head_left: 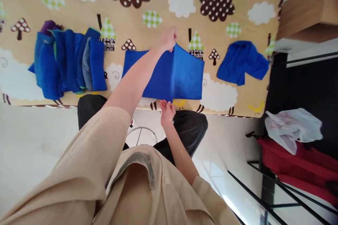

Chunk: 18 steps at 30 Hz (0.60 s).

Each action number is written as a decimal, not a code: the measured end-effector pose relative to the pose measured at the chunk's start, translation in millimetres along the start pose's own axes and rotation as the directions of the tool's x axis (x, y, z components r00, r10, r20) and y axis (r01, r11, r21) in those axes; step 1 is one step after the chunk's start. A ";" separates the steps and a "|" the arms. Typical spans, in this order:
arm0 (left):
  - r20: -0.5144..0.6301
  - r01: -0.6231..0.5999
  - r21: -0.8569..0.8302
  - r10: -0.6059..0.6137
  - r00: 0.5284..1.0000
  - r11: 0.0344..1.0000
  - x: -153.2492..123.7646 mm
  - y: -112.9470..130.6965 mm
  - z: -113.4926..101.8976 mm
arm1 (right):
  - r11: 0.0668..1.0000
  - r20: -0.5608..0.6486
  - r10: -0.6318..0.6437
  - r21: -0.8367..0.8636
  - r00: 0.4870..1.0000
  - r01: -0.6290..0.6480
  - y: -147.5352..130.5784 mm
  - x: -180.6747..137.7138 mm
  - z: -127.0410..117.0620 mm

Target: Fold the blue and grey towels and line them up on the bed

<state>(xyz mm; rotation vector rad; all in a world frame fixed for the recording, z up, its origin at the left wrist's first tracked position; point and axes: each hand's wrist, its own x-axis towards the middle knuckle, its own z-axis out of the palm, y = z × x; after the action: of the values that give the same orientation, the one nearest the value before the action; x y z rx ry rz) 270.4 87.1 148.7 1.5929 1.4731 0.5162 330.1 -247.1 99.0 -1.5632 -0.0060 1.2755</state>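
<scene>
A blue cloth [182, 74] lies in the middle of a patterned mat [158, 3], partly lifted along a fold. My left hand [168, 38] reaches across and pinches the cloth's far edge, raising it. My right hand [167, 110] grips the near edge of the same cloth at the mat's front border. To the left sits a stack of folded blue cloths [68, 61]. A crumpled blue cloth [241, 61] lies to the right.
The mat shows clouds, trees and mushrooms. White floor lies below its front edge. At right stand a wooden cabinet [308, 10], a black metal rack [266, 197], a red bag [298, 165] and a white plastic bag [293, 126]. My dark trousers [190, 130] show below.
</scene>
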 end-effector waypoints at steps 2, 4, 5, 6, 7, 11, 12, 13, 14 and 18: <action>-0.056 -0.030 -0.055 0.027 0.998 0.998 -25.1 21.7 -20.7 | 0.978 -0.020 -0.158 -0.142 0.987 0.154 -13.3 -9.9 -13.9; -0.117 -0.064 -0.108 0.052 0.992 0.992 -54.6 38.4 -41.8 | 0.898 -0.008 -0.327 -0.314 0.945 0.308 -27.7 -18.5 -27.9; -0.145 -0.072 -0.135 0.053 0.988 0.988 -69.5 44.3 -52.5 | 0.843 0.008 -0.403 -0.386 0.915 0.375 -35.7 -22.2 -33.8; -0.169 -0.077 -0.163 0.049 0.984 0.984 -83.8 48.9 -63.6 | 0.789 0.027 -0.469 -0.437 0.883 0.432 -44.6 -25.5 -38.4; -0.192 -0.081 -0.190 0.043 0.980 0.979 -97.4 52.3 -75.3 | 0.740 0.043 -0.527 -0.467 0.849 0.483 -54.7 -28.4 -41.3; -0.310 -0.149 -0.282 0.057 0.949 0.948 -146.5 62.4 -127.5 | 0.561 0.121 -0.719 -0.481 0.684 0.674 -110.4 -38.9 -35.6; -0.340 -0.174 -0.299 0.066 0.938 0.938 -158.5 65.6 -141.5 | 0.518 0.139 -0.759 -0.464 0.636 0.719 -127.9 -41.3 -30.4; -0.367 -0.199 -0.312 0.076 0.927 0.929 -170.8 69.3 -155.6 | 0.482 0.154 -0.792 -0.434 0.590 0.761 -146.2 -43.6 -24.0; -0.391 -0.227 -0.320 0.090 0.916 0.920 -183.4 73.5 -169.6 | 0.459 0.167 -0.819 -0.382 0.549 0.802 -164.9 -46.0 -16.9; -0.466 -0.335 -0.282 0.177 0.867 0.899 -235.7 89.4 -222.0 | 0.335 0.242 -0.902 -0.136 0.359 0.932 -234.9 -58.6 13.0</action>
<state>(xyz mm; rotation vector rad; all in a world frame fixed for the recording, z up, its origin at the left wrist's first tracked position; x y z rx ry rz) 97.5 -56.6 398.2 1.4440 1.3727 1.2914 429.1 -170.1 306.6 -1.2869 -1.0692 0.3985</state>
